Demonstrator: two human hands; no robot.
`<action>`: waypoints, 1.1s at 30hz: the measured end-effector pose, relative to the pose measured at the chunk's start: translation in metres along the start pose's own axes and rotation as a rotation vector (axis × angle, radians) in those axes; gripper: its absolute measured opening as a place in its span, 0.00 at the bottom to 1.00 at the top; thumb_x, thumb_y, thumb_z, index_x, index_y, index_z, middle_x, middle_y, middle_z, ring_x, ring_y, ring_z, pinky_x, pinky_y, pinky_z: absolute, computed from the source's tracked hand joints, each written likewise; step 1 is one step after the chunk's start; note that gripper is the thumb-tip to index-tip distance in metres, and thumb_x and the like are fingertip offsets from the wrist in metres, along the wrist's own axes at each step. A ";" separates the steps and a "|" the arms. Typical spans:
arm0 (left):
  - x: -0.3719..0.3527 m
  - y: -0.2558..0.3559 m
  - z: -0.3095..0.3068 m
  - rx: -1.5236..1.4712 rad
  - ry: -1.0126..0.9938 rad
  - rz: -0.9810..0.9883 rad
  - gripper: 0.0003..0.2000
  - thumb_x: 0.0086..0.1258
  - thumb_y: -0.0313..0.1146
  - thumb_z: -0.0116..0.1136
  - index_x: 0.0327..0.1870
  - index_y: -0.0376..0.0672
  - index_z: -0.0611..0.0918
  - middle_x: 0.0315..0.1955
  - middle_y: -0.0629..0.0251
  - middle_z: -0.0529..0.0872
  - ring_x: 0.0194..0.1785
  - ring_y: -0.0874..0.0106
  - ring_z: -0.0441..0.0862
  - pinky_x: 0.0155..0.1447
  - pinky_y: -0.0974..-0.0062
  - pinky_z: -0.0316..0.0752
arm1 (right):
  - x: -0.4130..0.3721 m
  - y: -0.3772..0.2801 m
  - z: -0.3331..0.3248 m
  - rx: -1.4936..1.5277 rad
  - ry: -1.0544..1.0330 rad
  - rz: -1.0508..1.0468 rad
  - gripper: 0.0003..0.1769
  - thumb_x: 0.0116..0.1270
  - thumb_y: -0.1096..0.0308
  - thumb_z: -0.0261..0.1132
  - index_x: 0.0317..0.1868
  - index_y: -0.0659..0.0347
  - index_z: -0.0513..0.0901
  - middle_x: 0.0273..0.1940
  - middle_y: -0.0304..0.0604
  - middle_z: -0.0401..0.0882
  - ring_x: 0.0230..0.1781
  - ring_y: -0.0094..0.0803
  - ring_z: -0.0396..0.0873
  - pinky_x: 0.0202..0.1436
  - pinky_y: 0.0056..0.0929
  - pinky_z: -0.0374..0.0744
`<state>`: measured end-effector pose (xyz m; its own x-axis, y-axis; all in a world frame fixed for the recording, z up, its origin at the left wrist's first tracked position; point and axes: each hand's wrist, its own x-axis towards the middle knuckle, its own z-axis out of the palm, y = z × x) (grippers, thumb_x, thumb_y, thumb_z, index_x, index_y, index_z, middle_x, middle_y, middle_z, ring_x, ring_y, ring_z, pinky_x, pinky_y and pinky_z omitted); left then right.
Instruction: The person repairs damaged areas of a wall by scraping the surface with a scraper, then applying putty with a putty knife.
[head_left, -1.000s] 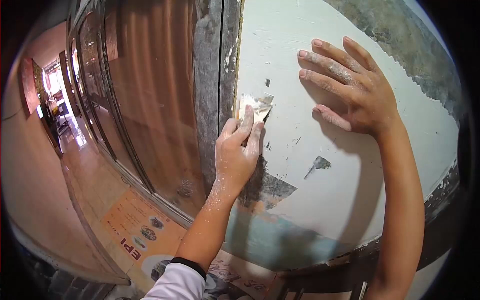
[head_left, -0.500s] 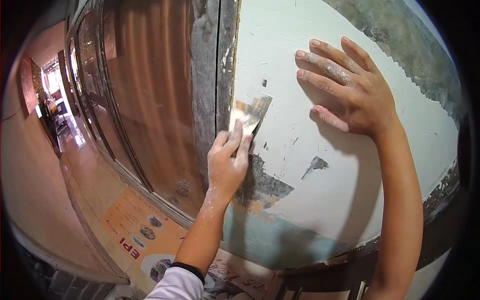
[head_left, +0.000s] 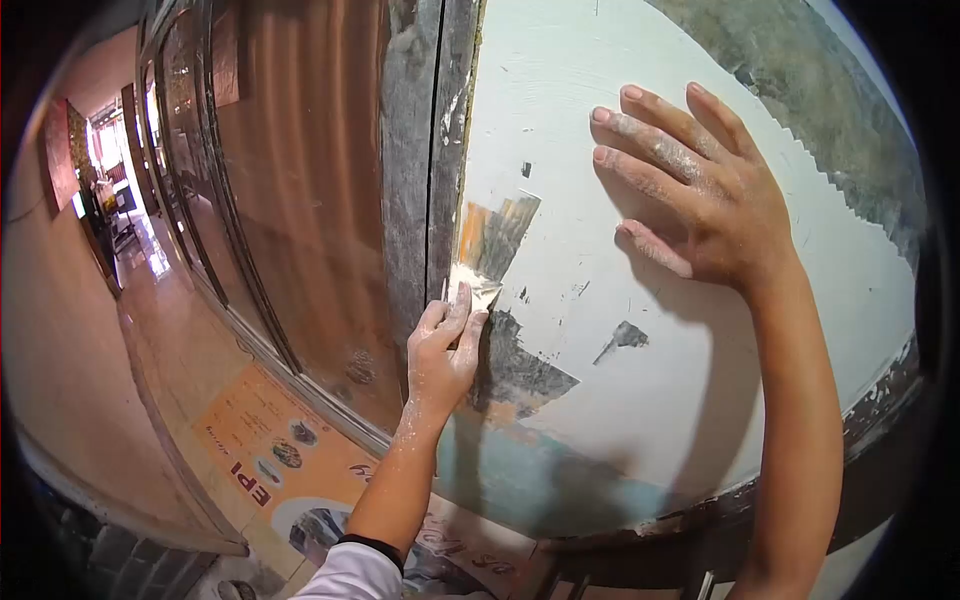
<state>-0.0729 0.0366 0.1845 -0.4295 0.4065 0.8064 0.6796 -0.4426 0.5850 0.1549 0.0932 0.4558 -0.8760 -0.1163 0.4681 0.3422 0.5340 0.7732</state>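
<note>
My left hand (head_left: pixel 440 345) is closed around a scraper (head_left: pixel 477 287), its blade covered in white flakes and dust and lying against the white coating of the wall (head_left: pixel 560 290). Just above the blade, a strip of grey and orange undersurface (head_left: pixel 500 232) is laid bare beside the dark wooden frame. Below it is a larger bare grey patch (head_left: pixel 525 370). My right hand (head_left: pixel 710 185) rests with spread fingers on the white wall to the right, holding nothing. White dust coats the fingers of both hands.
A weathered wooden frame (head_left: pixel 408 180) borders the wall on the left, next to a glass panel with a brown curtain (head_left: pixel 310 180) behind it. An orange printed banner (head_left: pixel 265 430) lies on the floor. A small bare patch (head_left: pixel 624 338) sits lower right.
My left hand has drawn the scraper downward along the frame, showing more of the grey and orange strip above it. My right hand stays on the wall.
</note>
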 end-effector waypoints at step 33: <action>0.071 0.064 0.006 -0.019 0.031 0.070 0.21 0.74 0.25 0.67 0.67 0.36 0.83 0.28 0.61 0.75 0.29 0.73 0.73 0.37 0.74 0.71 | 0.001 -0.001 0.000 0.039 0.060 0.013 0.26 0.61 0.53 0.75 0.59 0.46 0.87 0.72 0.27 0.78 0.79 0.29 0.68 0.87 0.46 0.58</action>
<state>-0.0562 0.0413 0.2786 -0.3999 0.3493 0.8474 0.6970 -0.4846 0.5286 0.1539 0.0925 0.4549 -0.8492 -0.1586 0.5037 0.3389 0.5678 0.7502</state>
